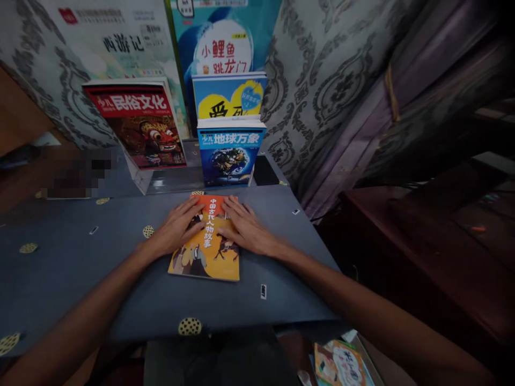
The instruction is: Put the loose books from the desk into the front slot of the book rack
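Observation:
A yellow and orange paperback book with a white Chinese title lies on the blue patterned tablecloth. My left hand rests over its left edge, fingers stretched out on the cover. Over the right edge lies my right hand, its fingers also spread on the cover. Neither hand grips the book. Just beyond it, a blue book with a globe stands upright. To its left, a red book with a mask picture leans on a clear stand.
Behind stand a blue and yellow book, a large teal book and a large pale book. A dark flat object lies at the back right. More books sit below the front edge. A dark red surface is at right.

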A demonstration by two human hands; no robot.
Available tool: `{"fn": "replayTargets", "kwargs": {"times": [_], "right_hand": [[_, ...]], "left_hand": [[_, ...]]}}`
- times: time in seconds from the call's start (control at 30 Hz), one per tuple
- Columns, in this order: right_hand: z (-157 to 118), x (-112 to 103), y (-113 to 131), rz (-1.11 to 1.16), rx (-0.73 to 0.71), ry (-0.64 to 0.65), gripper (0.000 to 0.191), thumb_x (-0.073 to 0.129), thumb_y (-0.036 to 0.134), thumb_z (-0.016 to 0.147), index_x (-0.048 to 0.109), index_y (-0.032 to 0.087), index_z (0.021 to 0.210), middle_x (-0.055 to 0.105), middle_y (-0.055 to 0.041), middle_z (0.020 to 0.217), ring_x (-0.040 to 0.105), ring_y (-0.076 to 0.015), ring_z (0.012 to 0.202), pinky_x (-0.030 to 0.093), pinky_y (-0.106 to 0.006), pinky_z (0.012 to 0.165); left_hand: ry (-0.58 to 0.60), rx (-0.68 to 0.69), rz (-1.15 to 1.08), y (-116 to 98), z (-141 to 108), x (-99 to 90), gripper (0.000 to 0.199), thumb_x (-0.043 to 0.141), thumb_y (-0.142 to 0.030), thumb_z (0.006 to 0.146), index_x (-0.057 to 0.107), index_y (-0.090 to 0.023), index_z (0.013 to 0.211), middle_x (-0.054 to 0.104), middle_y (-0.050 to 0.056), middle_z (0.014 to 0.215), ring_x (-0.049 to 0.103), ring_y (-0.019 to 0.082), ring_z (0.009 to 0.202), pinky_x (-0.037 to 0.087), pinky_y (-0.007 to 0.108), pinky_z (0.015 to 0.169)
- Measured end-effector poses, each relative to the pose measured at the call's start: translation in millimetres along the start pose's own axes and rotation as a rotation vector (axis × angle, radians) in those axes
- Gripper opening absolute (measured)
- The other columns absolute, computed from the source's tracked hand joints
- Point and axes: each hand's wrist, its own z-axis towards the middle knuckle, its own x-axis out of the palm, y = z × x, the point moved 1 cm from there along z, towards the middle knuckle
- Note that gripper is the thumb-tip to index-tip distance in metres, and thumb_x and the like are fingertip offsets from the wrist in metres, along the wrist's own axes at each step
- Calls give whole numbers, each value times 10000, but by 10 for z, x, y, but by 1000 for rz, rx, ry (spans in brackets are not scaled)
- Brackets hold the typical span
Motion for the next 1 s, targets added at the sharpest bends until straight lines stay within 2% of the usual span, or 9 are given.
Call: {"fn": "replayTargets", "kwargs": {"times": [0.17,0.4,0.5,0.6,0.83,1.0], "right_hand": [[153,26,-71,1,43,-32,836,394,682,953,317,123,1570,227,-175,1666,147,-315,1560,175,-576,1242],[88,88,-78,-30,63,-81,857,418,699,933,302,145,1576,201,-177,1675,110,-321,1565,202,-582,1227],[12,110,-60,-61,68,-88,877,461,691,922,298,131,1576,189,-199,1673,109,-340,1563,201,-573,1230],[-127,127,12,-69,50,-78,871,463,665,940,233,146,1599,160,-208,1677,138,-356,1557,202,-595,1224],[-446,210,181,-66,-19,-41,922,449,681,945,35,225,1630,46,-158,1699,92,-350,1563,204,-598,1236],[-478,277,121,-79,-36,-44,945,471,673,941,-29,255,1626,-3,-129,1704,96,-357,1561,247,-592,1229]], "left_hand": [[-11,-46,-4,-14,10,36,582,388,-528,1002,455,-179,1463,358,138,1618,299,273,1516,253,505,1237],[-33,-53,-36,-23,0,54,583,400,-510,998,469,-166,1464,361,147,1614,266,261,1531,238,487,1247],[-33,-95,-22,-34,-8,56,587,422,-500,990,484,-151,1457,355,155,1615,233,291,1539,237,510,1242],[-38,-132,-13,-54,-23,47,577,432,-503,984,500,-166,1447,362,149,1612,285,324,1517,270,538,1224],[-57,-120,-37,-95,-46,15,565,418,-476,984,503,-139,1430,418,158,1579,414,284,1456,332,480,1210],[-163,-101,-170,-38,-33,1,519,472,-437,950,570,-116,1346,522,173,1488,487,290,1396,377,484,1184]]}}
